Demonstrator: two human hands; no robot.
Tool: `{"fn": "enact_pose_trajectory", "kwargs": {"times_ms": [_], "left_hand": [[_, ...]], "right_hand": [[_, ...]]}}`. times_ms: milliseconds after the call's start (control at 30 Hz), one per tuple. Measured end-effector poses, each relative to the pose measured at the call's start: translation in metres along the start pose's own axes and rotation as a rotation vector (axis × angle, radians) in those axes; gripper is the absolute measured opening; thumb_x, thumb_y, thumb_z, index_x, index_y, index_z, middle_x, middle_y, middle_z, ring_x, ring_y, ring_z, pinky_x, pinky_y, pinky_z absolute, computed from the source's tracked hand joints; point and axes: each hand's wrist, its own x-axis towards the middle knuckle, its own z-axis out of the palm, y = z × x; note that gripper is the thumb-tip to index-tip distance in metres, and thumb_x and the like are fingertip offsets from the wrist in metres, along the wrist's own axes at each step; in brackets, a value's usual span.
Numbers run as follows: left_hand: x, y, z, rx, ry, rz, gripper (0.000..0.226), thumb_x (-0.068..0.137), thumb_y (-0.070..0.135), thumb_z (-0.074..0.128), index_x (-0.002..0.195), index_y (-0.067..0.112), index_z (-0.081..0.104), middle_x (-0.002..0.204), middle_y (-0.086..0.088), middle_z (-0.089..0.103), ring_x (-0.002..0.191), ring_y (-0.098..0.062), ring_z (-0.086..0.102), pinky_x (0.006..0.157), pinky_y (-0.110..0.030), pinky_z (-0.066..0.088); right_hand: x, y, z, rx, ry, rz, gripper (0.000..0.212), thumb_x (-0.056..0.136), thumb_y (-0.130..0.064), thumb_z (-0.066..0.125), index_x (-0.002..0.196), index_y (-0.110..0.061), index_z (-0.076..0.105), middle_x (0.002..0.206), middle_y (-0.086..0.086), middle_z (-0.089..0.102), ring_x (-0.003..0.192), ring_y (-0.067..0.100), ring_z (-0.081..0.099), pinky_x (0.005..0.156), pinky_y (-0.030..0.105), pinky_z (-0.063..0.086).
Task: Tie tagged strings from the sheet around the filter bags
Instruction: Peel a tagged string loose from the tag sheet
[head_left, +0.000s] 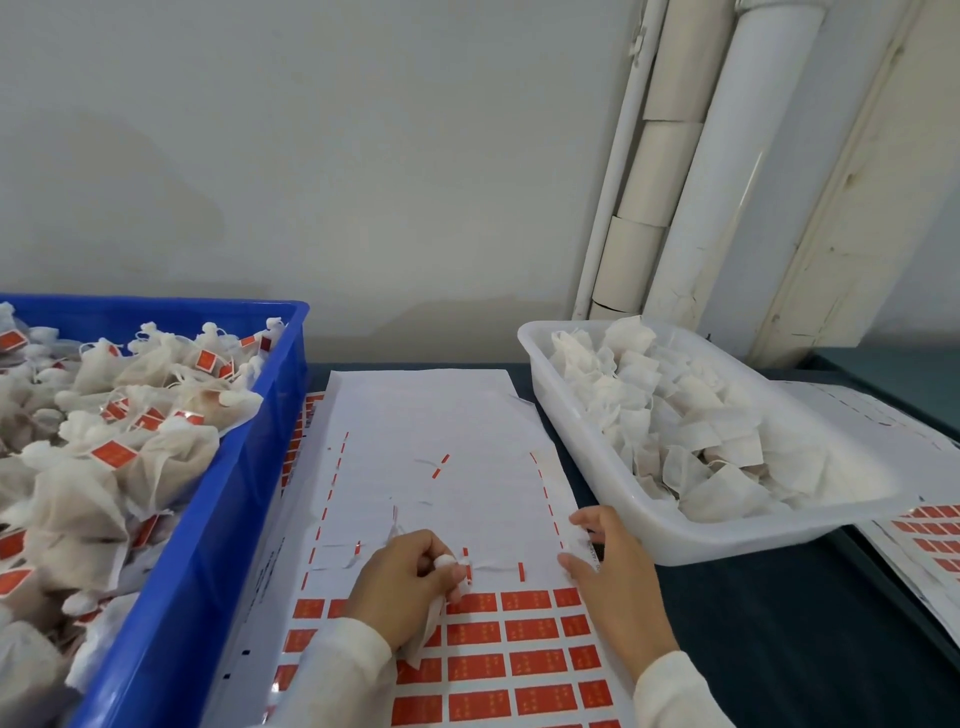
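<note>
A white sheet (441, 415) lies on the table between two bins, with rows of red tags (530, 631) on its near half and bare paper farther back. My left hand (410, 577) grips a white filter bag (441, 587) over the sheet, the bag's gathered top poking out between the fingers and its body hanging below the palm. A string with a red tag (521, 571) runs right from the bag across the sheet. My right hand (608, 566) rests on the sheet's right edge with its fingers loosely bent, holding nothing.
A blue crate (249, 467) at the left holds several tied bags with red tags. A white tray (649, 530) at the right holds several untied filter bags. More tag sheets (930, 540) lie under the tray. White pipes run up the wall behind.
</note>
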Motion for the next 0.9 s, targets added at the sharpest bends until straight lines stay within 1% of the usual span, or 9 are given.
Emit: {"fn": "enact_pose_trajectory", "kwargs": {"times_ms": [100, 300, 367, 433, 533, 633, 700, 800, 900], "left_hand": [[0.000, 0.000, 0.000, -0.008, -0.006, 0.004, 0.014, 0.091, 0.029, 0.054, 0.079, 0.023, 0.056, 0.074, 0.012, 0.067, 0.075, -0.001, 0.061, 0.066, -0.012, 0.042], [0.001, 0.000, -0.001, -0.025, -0.010, 0.013, 0.014, 0.091, 0.028, 0.055, 0.078, 0.021, 0.056, 0.071, 0.011, 0.067, 0.073, 0.000, 0.061, 0.068, -0.012, 0.042], [0.001, 0.000, -0.002, -0.034, -0.018, 0.012, 0.015, 0.090, 0.027, 0.056, 0.077, 0.021, 0.056, 0.070, 0.011, 0.068, 0.073, 0.000, 0.062, 0.067, -0.012, 0.042], [0.001, 0.000, -0.002, -0.032, -0.014, 0.006, 0.014, 0.090, 0.028, 0.056, 0.078, 0.021, 0.057, 0.070, 0.011, 0.067, 0.073, 0.000, 0.061, 0.067, -0.012, 0.042], [0.001, -0.001, -0.001, -0.021, -0.009, -0.002, 0.013, 0.090, 0.030, 0.055, 0.080, 0.022, 0.057, 0.071, 0.013, 0.067, 0.074, 0.002, 0.060, 0.064, -0.011, 0.040], [0.001, 0.000, -0.001, -0.013, -0.013, -0.004, 0.013, 0.091, 0.031, 0.055, 0.081, 0.023, 0.057, 0.073, 0.013, 0.066, 0.074, 0.002, 0.059, 0.063, -0.009, 0.040], [0.001, 0.001, 0.000, -0.006, -0.010, -0.006, 0.013, 0.091, 0.031, 0.054, 0.080, 0.023, 0.056, 0.074, 0.014, 0.065, 0.074, 0.001, 0.059, 0.063, -0.009, 0.039], [0.000, 0.001, -0.001, -0.013, -0.006, -0.009, 0.013, 0.091, 0.030, 0.054, 0.080, 0.023, 0.056, 0.074, 0.014, 0.064, 0.073, 0.002, 0.058, 0.062, -0.008, 0.038], [0.000, 0.002, -0.001, -0.011, -0.011, -0.013, 0.014, 0.091, 0.031, 0.053, 0.080, 0.023, 0.056, 0.075, 0.015, 0.063, 0.074, 0.001, 0.058, 0.061, -0.007, 0.038]], "right_hand": [[0.002, 0.002, 0.000, 0.018, 0.024, -0.022, 0.031, 0.088, -0.024, 0.061, 0.112, -0.032, 0.041, 0.120, -0.006, 0.051, 0.104, 0.010, 0.052, 0.098, 0.033, 0.045], [0.004, 0.006, 0.005, -0.081, 0.007, -0.065, 0.022, 0.094, -0.033, 0.049, 0.115, -0.033, 0.045, 0.128, -0.007, 0.049, 0.113, 0.010, 0.049, 0.105, 0.031, 0.038], [0.004, 0.005, 0.005, -0.050, 0.002, -0.065, 0.024, 0.094, -0.035, 0.048, 0.118, -0.032, 0.046, 0.127, -0.009, 0.051, 0.113, 0.011, 0.051, 0.106, 0.034, 0.040], [0.003, 0.002, 0.004, 0.034, 0.029, -0.070, 0.023, 0.093, -0.030, 0.052, 0.115, -0.033, 0.047, 0.120, -0.010, 0.055, 0.108, 0.010, 0.055, 0.102, 0.038, 0.044], [0.004, 0.002, 0.000, 0.100, 0.059, -0.106, 0.037, 0.089, -0.026, 0.060, 0.118, -0.037, 0.042, 0.111, -0.009, 0.056, 0.099, 0.010, 0.057, 0.096, 0.039, 0.048], [0.008, 0.003, -0.003, 0.058, -0.058, -0.095, 0.047, 0.087, -0.035, 0.059, 0.126, -0.039, 0.032, 0.122, -0.010, 0.050, 0.111, 0.012, 0.053, 0.103, 0.043, 0.043], [0.013, 0.000, -0.002, 0.091, -0.112, -0.081, 0.049, 0.088, -0.037, 0.057, 0.127, -0.040, 0.029, 0.130, -0.010, 0.047, 0.117, 0.011, 0.049, 0.105, 0.042, 0.040], [0.024, -0.005, -0.001, 0.132, -0.106, -0.057, 0.046, 0.089, -0.031, 0.058, 0.128, -0.036, 0.033, 0.133, -0.005, 0.048, 0.114, 0.017, 0.054, 0.100, 0.044, 0.045], [0.030, -0.004, -0.002, 0.203, -0.103, -0.034, 0.047, 0.088, -0.025, 0.061, 0.126, -0.035, 0.036, 0.128, -0.001, 0.054, 0.105, 0.021, 0.060, 0.090, 0.044, 0.052]]}}
